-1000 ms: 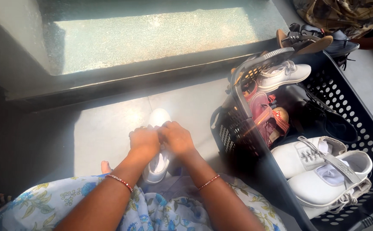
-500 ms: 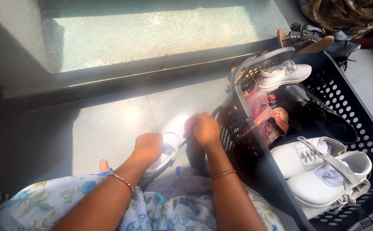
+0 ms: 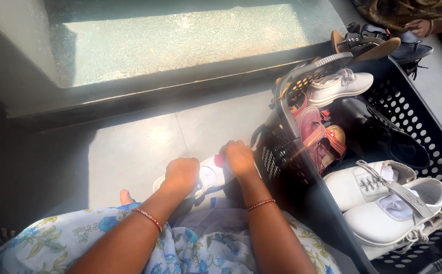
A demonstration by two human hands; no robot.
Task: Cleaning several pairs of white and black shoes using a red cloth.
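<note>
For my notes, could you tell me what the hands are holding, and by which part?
Both hands grip one white shoe: left hand around its middle, right hand at one end.

White shoe [image 3: 211, 175]: mostly hidden under both hands. Black basket [image 3: 423, 134]: cut off at right, bottom edges. Pink item at right hand [image 3: 239, 158]: unidentifiable.

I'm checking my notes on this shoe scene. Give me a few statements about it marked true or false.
1. Both hands are on a white shoe on the floor. True: left hand, right hand.
2. The black perforated plastic basket is empty. False: it holds several shoes, including white lace-up shoes.
3. The basket sits to the person's left. False: it is to their right.
4. Each wrist wears a thin red beaded bracelet. True.
</note>
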